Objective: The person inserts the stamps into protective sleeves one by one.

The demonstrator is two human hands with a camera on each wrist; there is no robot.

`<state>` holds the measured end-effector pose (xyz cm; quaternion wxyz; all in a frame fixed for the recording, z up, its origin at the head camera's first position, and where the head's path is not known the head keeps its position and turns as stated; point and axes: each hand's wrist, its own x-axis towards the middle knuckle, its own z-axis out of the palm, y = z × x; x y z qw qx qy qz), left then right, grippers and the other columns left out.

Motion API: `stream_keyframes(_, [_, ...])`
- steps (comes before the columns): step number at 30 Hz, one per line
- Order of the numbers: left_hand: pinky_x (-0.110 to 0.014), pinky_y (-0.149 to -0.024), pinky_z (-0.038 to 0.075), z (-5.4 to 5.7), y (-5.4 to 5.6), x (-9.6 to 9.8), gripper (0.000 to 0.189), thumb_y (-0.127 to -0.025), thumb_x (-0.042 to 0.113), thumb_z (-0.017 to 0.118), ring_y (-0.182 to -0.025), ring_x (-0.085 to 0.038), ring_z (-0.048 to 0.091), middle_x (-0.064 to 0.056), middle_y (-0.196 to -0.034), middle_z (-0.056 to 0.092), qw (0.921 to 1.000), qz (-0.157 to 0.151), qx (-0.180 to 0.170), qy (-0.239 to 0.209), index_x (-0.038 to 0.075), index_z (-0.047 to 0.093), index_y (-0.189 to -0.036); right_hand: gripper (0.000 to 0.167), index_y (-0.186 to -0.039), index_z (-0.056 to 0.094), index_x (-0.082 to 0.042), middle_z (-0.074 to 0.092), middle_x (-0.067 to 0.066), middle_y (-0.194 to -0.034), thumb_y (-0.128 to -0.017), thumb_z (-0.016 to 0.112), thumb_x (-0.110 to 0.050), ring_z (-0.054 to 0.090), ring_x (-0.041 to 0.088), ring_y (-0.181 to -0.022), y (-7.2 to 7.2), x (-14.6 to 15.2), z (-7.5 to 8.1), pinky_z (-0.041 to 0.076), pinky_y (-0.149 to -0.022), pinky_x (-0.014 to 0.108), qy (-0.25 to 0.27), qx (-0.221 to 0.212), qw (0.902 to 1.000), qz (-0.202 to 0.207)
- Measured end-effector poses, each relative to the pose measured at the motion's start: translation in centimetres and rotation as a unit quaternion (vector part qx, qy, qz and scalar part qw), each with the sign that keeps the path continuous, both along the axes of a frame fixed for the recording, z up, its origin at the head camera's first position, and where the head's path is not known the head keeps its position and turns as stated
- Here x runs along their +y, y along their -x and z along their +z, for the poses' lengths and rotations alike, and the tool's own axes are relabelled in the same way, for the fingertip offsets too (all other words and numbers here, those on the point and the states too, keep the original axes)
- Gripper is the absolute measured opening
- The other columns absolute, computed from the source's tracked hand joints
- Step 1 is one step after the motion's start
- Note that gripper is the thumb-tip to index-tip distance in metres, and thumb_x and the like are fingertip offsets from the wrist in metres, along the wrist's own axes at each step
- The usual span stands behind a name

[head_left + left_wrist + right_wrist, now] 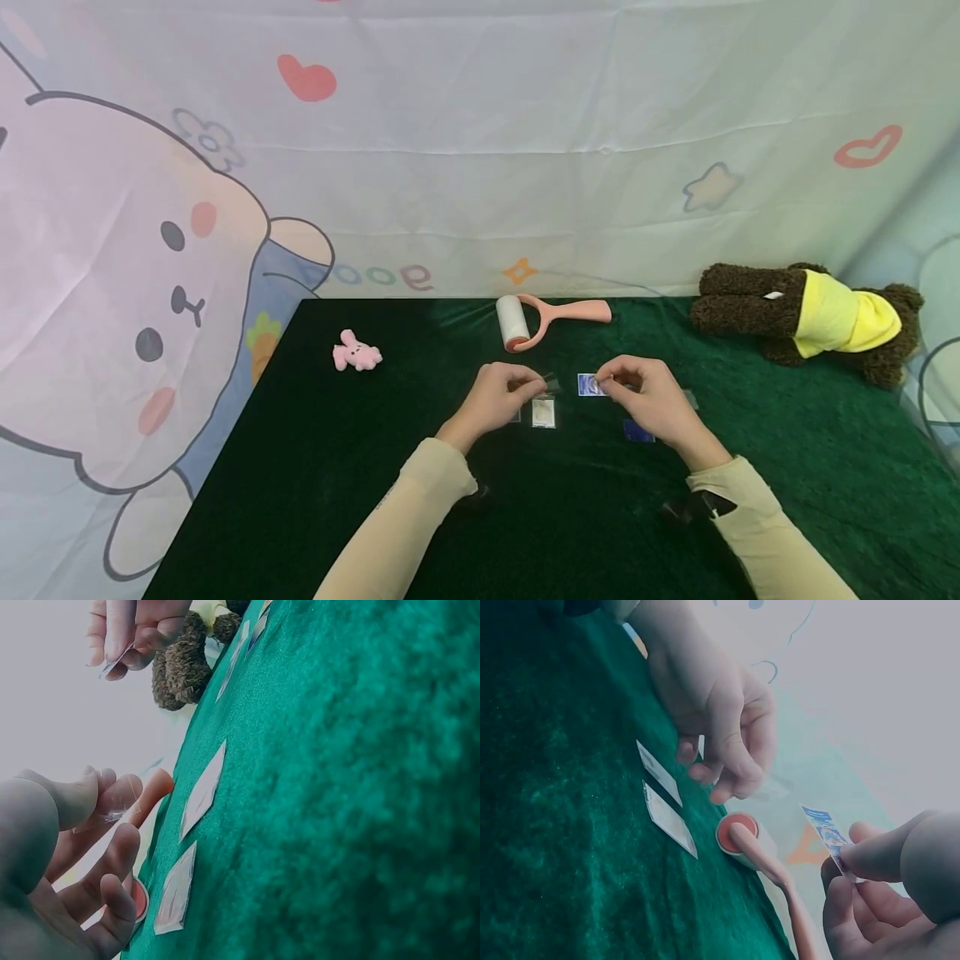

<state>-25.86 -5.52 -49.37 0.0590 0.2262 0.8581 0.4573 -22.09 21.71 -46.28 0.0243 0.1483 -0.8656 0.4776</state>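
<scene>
Over the green cloth, my left hand [534,386] pinches a clear plastic sleeve [552,383] between thumb and fingers; the left wrist view shows the sleeve [112,816] held at the fingertips. My right hand [607,385] pinches a small blue-and-white card [590,384] by one edge, a short gap from the sleeve. In the right wrist view the card [823,832] stands up from my thumb and fingers, and the left hand [724,735] hovers beyond it. Two pale cards [543,413] [670,818] lie flat under the left hand. A dark blue card [637,431] lies below my right hand.
A pink-handled lint roller [525,321] lies just behind the hands. A small pink bunny toy [356,353] sits at the left of the green cloth [300,467]. A brown plush in a yellow shirt [810,321] lies at the far right. A printed cartoon backdrop hangs behind.
</scene>
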Motion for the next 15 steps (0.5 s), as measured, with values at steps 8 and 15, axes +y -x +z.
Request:
stream_keyframes(8, [-0.03,-0.076,0.057,0.06,-0.05,0.03,0.018,-0.103,0.027,0.07,-0.085,-0.011,0.066,0.006,-0.103,0.078,0.9999,0.007,0.011,0.001,0.017,0.082,-0.113,0.011,-0.108,0.076,-0.007,0.074,0.012,-0.106,-0.103,0.066,-0.005,0.059,0.022,-0.08,0.17,-0.33,0.06,0.051,-0.068,0.029,0.005,-0.004,1.0,-0.003])
stream_keyframes(15, [-0.029,-0.069,0.056,0.17,-0.14,0.17,0.018,-0.103,0.027,0.07,-0.08,-0.011,0.066,0.006,-0.099,0.078,0.9999,0.007,0.007,-0.005,0.017,0.082,-0.112,0.014,-0.113,0.076,-0.006,0.068,0.01,-0.093,-0.103,0.067,-0.007,0.059,0.021,-0.072,0.11,-0.59,0.13,0.049,-0.061,0.029,0.006,-0.012,0.9998,-0.016])
